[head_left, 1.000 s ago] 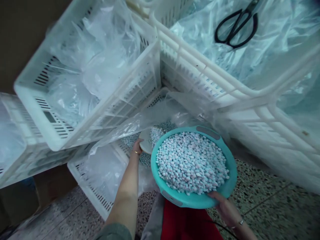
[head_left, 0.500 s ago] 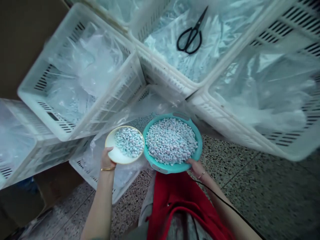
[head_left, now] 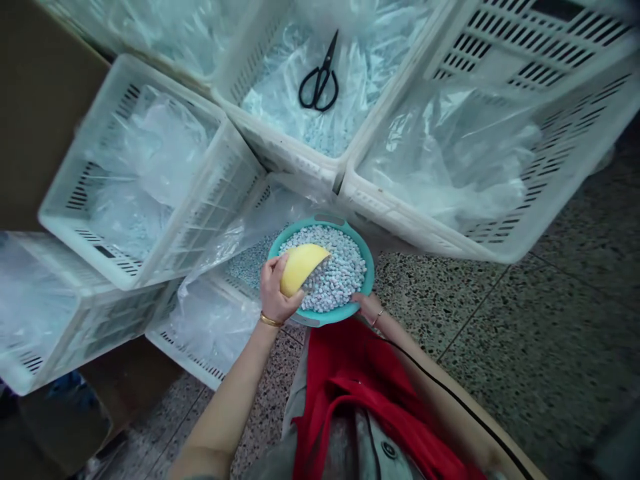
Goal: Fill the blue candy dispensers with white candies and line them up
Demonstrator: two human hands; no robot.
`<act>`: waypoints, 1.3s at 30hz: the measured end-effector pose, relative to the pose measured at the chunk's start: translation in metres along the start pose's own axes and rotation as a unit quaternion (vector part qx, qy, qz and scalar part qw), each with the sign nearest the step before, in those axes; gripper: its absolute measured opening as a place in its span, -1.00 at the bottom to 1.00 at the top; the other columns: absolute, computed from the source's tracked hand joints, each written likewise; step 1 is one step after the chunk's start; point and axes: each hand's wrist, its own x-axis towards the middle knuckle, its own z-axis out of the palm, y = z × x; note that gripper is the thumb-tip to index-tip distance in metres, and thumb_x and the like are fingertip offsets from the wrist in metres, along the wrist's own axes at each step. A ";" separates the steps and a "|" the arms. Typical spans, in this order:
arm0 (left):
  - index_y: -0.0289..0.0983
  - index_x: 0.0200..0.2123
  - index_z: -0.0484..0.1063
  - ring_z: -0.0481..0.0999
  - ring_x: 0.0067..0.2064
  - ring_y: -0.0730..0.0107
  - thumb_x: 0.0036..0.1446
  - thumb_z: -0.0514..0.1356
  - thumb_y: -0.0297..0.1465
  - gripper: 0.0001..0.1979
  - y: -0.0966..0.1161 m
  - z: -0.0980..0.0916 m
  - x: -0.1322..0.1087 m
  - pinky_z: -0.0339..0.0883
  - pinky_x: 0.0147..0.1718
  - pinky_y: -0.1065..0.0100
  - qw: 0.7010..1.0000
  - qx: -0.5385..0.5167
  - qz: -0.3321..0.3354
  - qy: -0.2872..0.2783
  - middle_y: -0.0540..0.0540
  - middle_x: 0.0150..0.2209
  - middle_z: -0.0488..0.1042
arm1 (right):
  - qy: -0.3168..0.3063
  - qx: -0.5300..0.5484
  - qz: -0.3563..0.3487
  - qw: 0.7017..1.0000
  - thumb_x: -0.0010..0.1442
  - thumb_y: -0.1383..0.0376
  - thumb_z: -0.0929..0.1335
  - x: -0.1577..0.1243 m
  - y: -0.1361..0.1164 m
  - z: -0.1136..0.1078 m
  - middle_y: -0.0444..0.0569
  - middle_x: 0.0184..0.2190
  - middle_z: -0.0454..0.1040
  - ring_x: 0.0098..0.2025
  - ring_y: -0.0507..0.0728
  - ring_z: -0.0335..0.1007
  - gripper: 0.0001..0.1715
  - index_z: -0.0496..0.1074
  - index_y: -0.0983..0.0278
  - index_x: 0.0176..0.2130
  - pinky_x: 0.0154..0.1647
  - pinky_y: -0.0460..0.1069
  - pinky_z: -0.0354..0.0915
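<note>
My left hand [head_left: 274, 288] grips a small yellow bowl [head_left: 301, 265], tipped over the teal basin [head_left: 361, 255] so its underside faces me. The basin is heaped with small pale blue and pink pieces [head_left: 336, 269]. My right hand [head_left: 369, 306] holds the basin's near rim, fingers curled under it. Below the basin a low white crate [head_left: 186, 339] lined with clear plastic holds more of the same pieces [head_left: 247, 265].
White slatted crates lined with plastic bags surround the basin: one at left [head_left: 131, 175], one at top centre with black scissors [head_left: 320, 79] lying in it, one at right [head_left: 480, 147]. Speckled terrazzo floor [head_left: 525, 333] lies to the right. A red apron [head_left: 360, 400] covers my lap.
The yellow bowl, held upright and full beside the basin, has swung over the basin and tipped upside down. The view has pulled back and up from the crates.
</note>
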 end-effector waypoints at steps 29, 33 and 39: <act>-0.24 0.20 0.10 0.23 0.13 -0.08 -0.21 0.32 -0.20 -0.12 0.028 -0.038 -0.012 0.19 0.05 -0.05 0.977 0.146 0.114 0.108 -0.32 0.12 0.13 | -0.008 0.023 0.021 0.999 -0.34 0.31 0.29 0.002 -0.005 -0.004 -0.27 -0.74 0.24 -0.67 -0.02 0.12 -0.74 0.28 0.23 -0.47 -0.63 -0.09 0.19; -0.26 0.22 0.08 0.19 0.17 -0.12 -0.18 0.32 -0.20 -0.12 0.019 -0.057 -0.015 0.13 0.09 -0.08 0.971 0.149 0.114 0.150 -0.33 0.14 0.13 | -0.009 0.023 0.025 0.999 -0.32 0.31 0.29 -0.001 -0.006 -0.005 -0.27 -0.70 0.29 -0.66 -0.03 0.13 -0.71 0.29 0.23 -0.43 -0.62 -0.11 0.16; -0.34 0.21 0.10 0.15 0.21 -0.14 -0.13 0.30 -0.13 -0.13 -0.044 -0.072 -0.032 0.05 0.15 -0.11 0.957 0.218 -0.024 0.187 -0.42 0.17 0.14 | 0.004 0.017 0.042 0.999 -0.30 0.31 0.28 -0.003 -0.006 -0.005 -0.25 -0.71 0.27 -0.65 -0.04 0.13 -0.78 0.27 0.25 -0.49 -0.60 -0.11 0.13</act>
